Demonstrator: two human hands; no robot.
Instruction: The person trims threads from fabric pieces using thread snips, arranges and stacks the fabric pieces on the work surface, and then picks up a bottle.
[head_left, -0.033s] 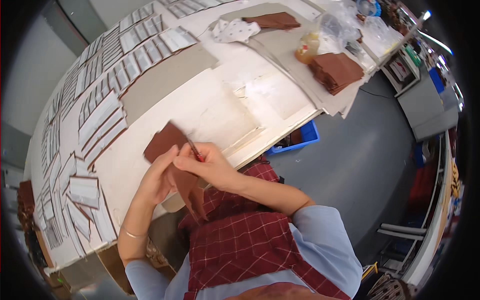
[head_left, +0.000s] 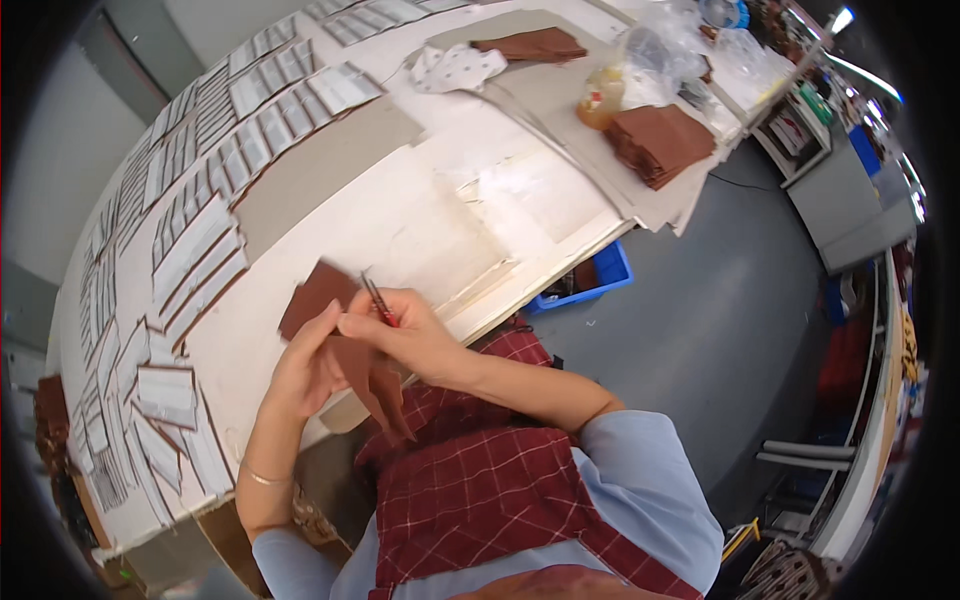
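Over the table's near edge, my left hand is closed on a brown, leather-like piece. The upper part of the piece stands out past my fingers, and a folded flap hangs below toward my apron. My right hand is closed too, its thumb and fingertips meeting the piece beside my left thumb. A slim red-handled tool with dark pointed prongs sticks up out of the right hand. Its prongs point away from me, to the right of the piece. My fingers hide most of its handle, and its exact kind is unclear.
Rows of white-faced, brown-edged pieces cover the left of the white table. Brown stacked pieces, a bottle of amber liquid, a dotted cloth and plastic bags lie far right. Below the edge is a blue bin.
The view has shifted slightly. The tool's prongs have tilted left and now show apart from each other. Both hands keep their hold on the brown piece.
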